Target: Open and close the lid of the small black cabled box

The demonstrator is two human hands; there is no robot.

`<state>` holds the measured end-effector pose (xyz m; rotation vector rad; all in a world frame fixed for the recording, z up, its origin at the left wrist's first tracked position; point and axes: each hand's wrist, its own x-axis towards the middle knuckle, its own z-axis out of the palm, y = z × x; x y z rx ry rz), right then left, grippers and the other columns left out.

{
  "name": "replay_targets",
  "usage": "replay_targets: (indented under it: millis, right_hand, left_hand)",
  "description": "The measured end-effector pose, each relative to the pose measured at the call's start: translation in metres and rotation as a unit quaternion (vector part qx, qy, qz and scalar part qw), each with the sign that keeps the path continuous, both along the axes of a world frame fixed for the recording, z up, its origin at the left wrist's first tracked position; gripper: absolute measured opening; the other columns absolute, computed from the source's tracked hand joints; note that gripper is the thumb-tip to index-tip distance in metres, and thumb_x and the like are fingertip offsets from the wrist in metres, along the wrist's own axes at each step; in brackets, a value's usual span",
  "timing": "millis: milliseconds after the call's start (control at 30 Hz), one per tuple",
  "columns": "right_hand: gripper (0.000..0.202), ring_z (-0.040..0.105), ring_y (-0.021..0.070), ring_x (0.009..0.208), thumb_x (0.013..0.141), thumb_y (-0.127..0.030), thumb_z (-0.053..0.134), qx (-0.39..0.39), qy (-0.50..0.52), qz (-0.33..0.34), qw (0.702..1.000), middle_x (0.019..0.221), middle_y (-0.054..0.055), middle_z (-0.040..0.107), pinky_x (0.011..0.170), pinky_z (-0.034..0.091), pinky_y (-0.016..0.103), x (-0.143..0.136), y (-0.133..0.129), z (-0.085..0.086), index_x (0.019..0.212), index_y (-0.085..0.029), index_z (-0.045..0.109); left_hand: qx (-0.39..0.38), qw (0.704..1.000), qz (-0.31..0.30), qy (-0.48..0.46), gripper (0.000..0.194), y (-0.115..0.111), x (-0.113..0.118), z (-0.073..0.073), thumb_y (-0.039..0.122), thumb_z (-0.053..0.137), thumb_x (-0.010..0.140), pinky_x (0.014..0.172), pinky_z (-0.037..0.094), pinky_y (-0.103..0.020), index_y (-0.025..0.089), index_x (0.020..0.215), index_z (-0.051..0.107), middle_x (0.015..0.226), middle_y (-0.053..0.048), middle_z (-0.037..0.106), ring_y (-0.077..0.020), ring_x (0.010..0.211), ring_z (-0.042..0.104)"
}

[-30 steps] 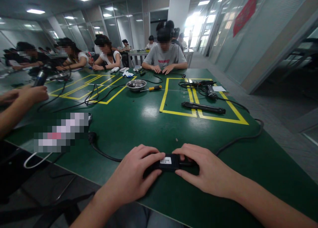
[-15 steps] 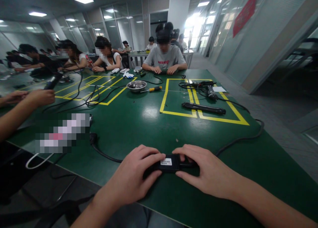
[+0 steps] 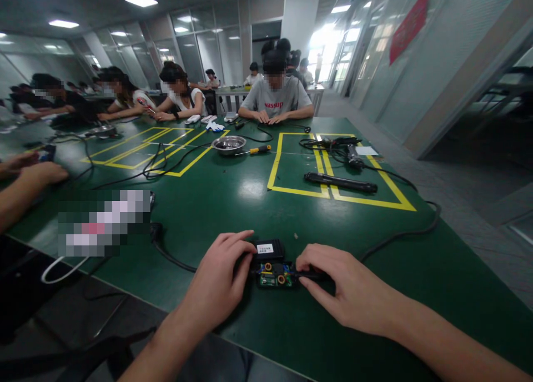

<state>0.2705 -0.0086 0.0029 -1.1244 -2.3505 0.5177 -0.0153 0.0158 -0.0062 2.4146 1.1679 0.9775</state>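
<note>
In front of me on the green table lies an open black plastic case (image 3: 260,285) with a green circuit board (image 3: 273,277) inside, bearing copper coils and wires. Just beyond it is its black cover (image 3: 275,255), with a white label on top. My left hand (image 3: 220,276) grips the cover's left end between thumb and fingers. At the case's right end, my right hand (image 3: 333,274) pinches the black cable (image 3: 316,275) where it enters. Another black cord (image 3: 177,262) runs from behind my left hand to a plug (image 3: 155,231).
A metal bowl (image 3: 229,144) and a yellow-black screwdriver (image 3: 259,149) lie farther off. On the right, a black tube (image 3: 340,182) rests across yellow tape lines. A blurred-out power strip (image 3: 104,224) is at left, near a co-worker's hands (image 3: 39,174). Another person (image 3: 275,96) sits opposite.
The labelled cover has come off the case and moved away from me with my left hand, exposing the circuit board. My right hand stays at the cable end. The left co-worker's hands have lowered.
</note>
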Motion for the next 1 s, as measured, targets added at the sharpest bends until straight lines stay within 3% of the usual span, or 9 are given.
replay_targets:
  millis: [100,200,367,533,733,1000]
  right_hand:
    - [0.015,0.073,0.0236,0.085,0.101,-0.009,0.06,-0.008,-0.001,0.007,1.0,0.098,0.005,0.076,0.075,0.056,0.036,0.0,-0.001,0.003,0.105,-0.023,0.067]
    - [0.015,0.074,0.0231,0.083,0.101,-0.009,0.062,-0.015,-0.011,0.011,1.0,0.098,0.005,0.076,0.073,0.057,0.035,0.0,-0.002,0.005,0.105,-0.022,0.069]
    - [0.015,0.076,0.0231,0.084,0.104,-0.009,0.063,-0.003,-0.015,0.012,1.0,0.1,0.006,0.077,0.075,0.059,0.035,0.001,-0.003,0.003,0.107,-0.02,0.072]
    - [0.019,0.076,0.0243,0.083,0.107,-0.011,0.058,0.041,-0.027,0.02,0.999,0.097,0.007,0.078,0.073,0.06,0.036,0.001,-0.003,0.004,0.107,-0.02,0.075]
    - [0.021,0.076,0.0236,0.083,0.102,-0.008,0.056,0.059,0.038,0.021,0.997,0.096,0.009,0.079,0.073,0.06,0.035,0.001,-0.006,0.01,0.109,-0.02,0.071]
    - [0.018,0.072,0.0221,0.078,0.099,-0.009,0.057,-0.004,0.0,0.017,1.0,0.094,0.007,0.077,0.067,0.053,0.034,0.001,-0.005,0.01,0.104,-0.021,0.07]
  left_hand:
    - [0.044,0.998,-0.034,0.015,0.02,-0.008,-0.007,0.005,0.013,0.059,0.109,0.096,0.064,-0.043,0.023,0.111,0.076,0.125,-0.012,0.081,-0.0287,0.112,0.075]
    - [0.022,0.996,-0.074,0.043,0.027,-0.015,-0.015,0.008,0.009,0.059,0.108,0.085,0.063,-0.036,0.025,0.121,0.077,0.114,-0.008,0.081,-0.0252,0.099,0.076]
    - [-0.011,0.99,-0.118,0.08,0.042,-0.014,-0.025,0.014,0.004,0.056,0.11,0.084,0.063,-0.032,0.03,0.134,0.078,0.117,-0.005,0.081,-0.0227,0.101,0.077]
    - [-0.032,0.983,-0.107,0.147,0.049,-0.014,-0.023,0.026,-0.002,0.062,0.102,0.083,0.064,-0.032,0.029,0.134,0.081,0.114,-0.004,0.081,-0.0244,0.1,0.077]
    - [-0.053,0.994,-0.09,0.038,0.043,-0.017,-0.024,0.022,0.006,0.054,0.111,0.09,0.065,-0.031,0.03,0.134,0.081,0.117,-0.006,0.081,-0.0223,0.104,0.077]
    - [-0.049,0.991,-0.118,0.05,0.041,-0.016,-0.027,0.017,0.009,0.057,0.113,0.088,0.065,-0.033,0.032,0.135,0.082,0.118,-0.007,0.082,-0.0235,0.105,0.076]
